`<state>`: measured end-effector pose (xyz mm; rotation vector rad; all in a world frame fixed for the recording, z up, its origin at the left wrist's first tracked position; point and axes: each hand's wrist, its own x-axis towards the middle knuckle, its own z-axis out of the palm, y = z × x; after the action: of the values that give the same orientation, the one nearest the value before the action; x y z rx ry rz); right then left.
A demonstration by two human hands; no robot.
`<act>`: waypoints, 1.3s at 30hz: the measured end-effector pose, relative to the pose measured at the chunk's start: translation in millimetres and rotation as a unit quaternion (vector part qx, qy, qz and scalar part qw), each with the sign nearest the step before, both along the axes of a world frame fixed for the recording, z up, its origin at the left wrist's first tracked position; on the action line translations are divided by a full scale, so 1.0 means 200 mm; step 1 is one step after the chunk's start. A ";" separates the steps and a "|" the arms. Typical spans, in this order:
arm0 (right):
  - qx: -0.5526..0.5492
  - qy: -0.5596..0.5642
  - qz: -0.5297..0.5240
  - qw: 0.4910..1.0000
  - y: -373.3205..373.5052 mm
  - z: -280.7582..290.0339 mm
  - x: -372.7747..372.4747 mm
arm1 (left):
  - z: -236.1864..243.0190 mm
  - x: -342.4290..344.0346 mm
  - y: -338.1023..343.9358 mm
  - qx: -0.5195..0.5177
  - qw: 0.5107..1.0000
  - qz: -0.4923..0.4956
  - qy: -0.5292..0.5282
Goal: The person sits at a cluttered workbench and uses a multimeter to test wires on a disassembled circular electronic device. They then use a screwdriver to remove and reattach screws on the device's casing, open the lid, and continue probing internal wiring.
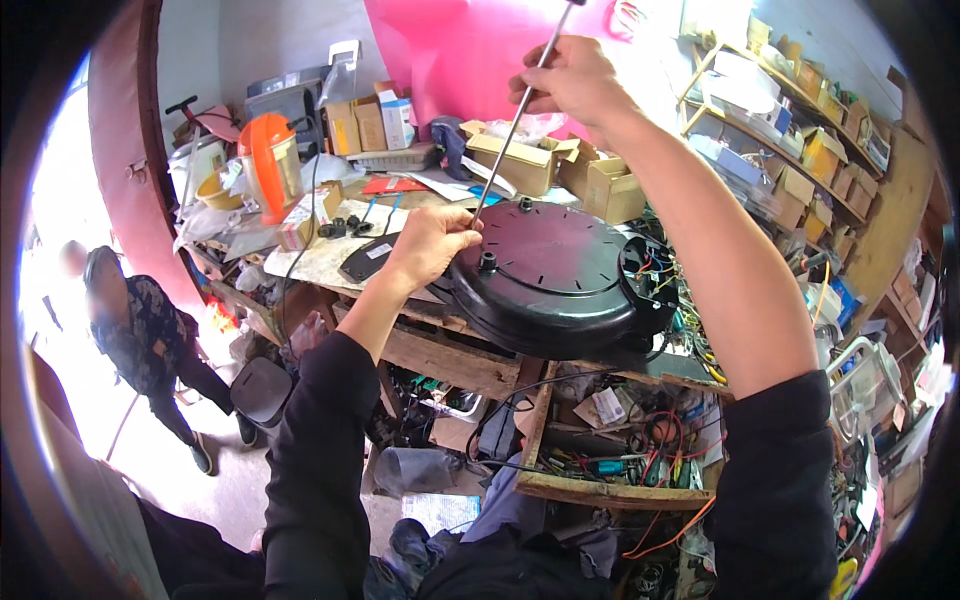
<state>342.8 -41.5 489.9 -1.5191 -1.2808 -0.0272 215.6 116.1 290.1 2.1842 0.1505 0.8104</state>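
Note:
A round black plastic appliance (pixel 548 255) lies on the bench with its slotted bottom facing up and small round feet standing out. On its right side an open compartment (pixel 648 272) shows coloured wires. Above its left part a long thin metal rod (pixel 508 140) slants up and to the right, its dark top end cut off by the picture's edge. My right hand (pixel 572 85) is raised, fingers closed around the rod's upper part. Closed at the rod's lower end is my left hand (pixel 436 240), beside the appliance's rim; its fingers hide the exact tip.
An open wooden drawer (pixel 615 492) full of tools and wires sits below the bench. Cardboard boxes (pixel 515 160) and an orange-handled jug (pixel 270 170) stand behind. Loaded shelves (pixel 800 140) line the right. A dark cable (pixel 510 420) hangs in front. A person (pixel 140 320) stands at left.

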 end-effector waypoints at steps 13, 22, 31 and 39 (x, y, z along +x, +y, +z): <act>0.007 -0.002 -0.085 0.996 -0.15 -0.03 0.15 | -0.55 -0.07 0.51 0.243 0.916 0.318 0.032; 0.050 -0.034 -0.111 0.992 0.07 -0.09 0.39 | -0.68 0.06 0.48 0.216 0.921 0.302 -0.115; 0.023 -0.030 -0.157 0.987 0.27 -0.15 0.66 | -0.64 0.06 0.37 0.058 0.963 0.226 -0.137; -0.008 -0.010 -0.151 0.989 0.37 -0.22 0.78 | -0.58 -0.02 0.34 0.013 0.978 0.194 -0.072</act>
<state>499.3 32.2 446.3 -1.7180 -1.0595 -0.2292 211.8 183.1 174.5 2.1392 0.5064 1.1884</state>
